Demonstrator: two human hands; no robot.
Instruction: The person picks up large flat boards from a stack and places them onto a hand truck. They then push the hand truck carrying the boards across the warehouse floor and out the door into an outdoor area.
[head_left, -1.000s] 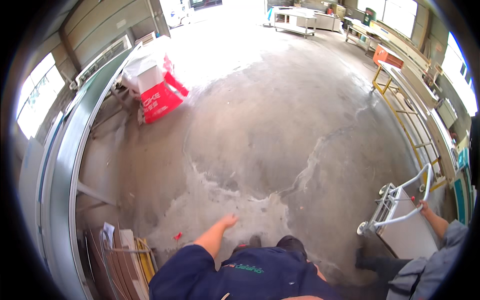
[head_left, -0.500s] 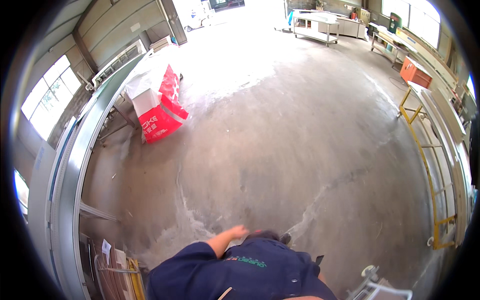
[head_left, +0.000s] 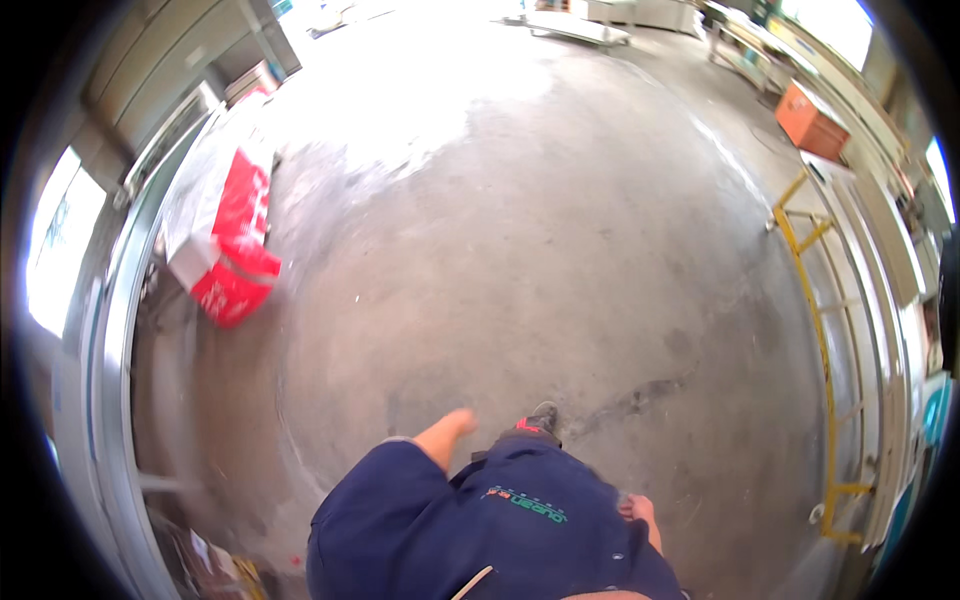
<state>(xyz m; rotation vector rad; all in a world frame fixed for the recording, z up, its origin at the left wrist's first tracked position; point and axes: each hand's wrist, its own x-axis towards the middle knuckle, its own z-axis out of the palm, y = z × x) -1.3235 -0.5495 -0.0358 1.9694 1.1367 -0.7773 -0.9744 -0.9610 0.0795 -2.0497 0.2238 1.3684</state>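
Observation:
My left hand (head_left: 458,422) swings out ahead of my dark blue jacket (head_left: 480,520), over the bare concrete floor. Motion smears its fingers, and nothing shows plainly in it. Close to the jacket's right side hangs my right hand (head_left: 638,510), its fingers curled in; what they hold, if anything, is too small to make out. One dark shoe (head_left: 543,412) with a bit of red shows below the jacket on the floor (head_left: 520,270). Neither hand touches any of the things standing around.
Along the right runs a yellow-framed rack (head_left: 822,340) with long panels, an orange box (head_left: 812,120) beyond it. A long metal-edged bench (head_left: 120,360) lines the left. Beside it, a red and white sheet (head_left: 240,270) covers something. A low cart (head_left: 578,28) stands far ahead.
The view has moved forward and tilted down. The covered stack slides left in view, and the rack looks nearer. My right hand now shows, and one shoe is seen further out.

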